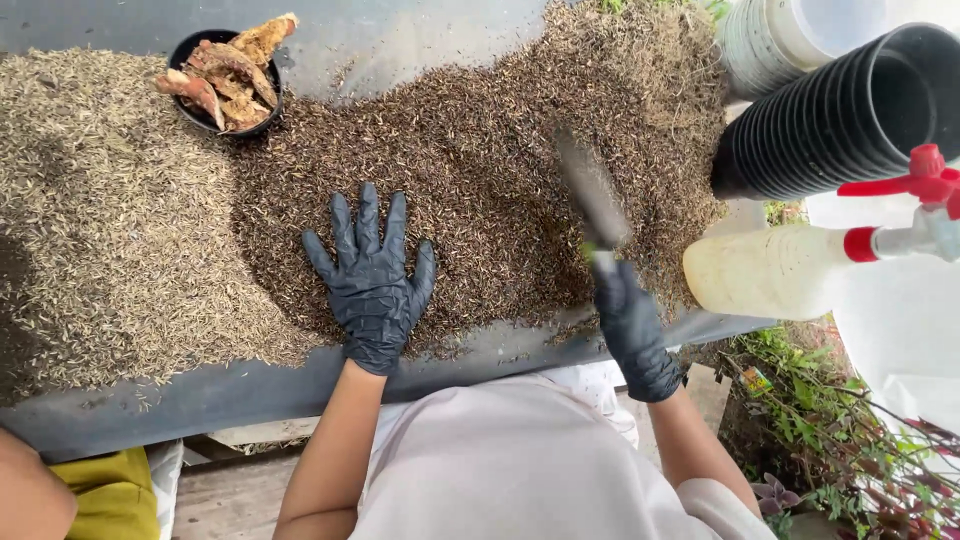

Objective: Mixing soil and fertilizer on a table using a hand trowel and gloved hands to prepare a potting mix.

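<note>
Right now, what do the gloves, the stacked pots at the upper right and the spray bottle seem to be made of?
The gloves, on the left hand and right hand, look like thin black nitrile or latex: snug and faintly shiny. The stacked pots look like thin black moulded plastic, shown by their nested ribbed rims. The spray bottle seems translucent, yellowed plastic with a red trigger head.

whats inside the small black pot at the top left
The black pot holds several rough orange-brown chunks, like bark or root pieces, sticking up above its rim. They fill the pot, so anything beneath them and the pot's bottom are hidden.
</note>
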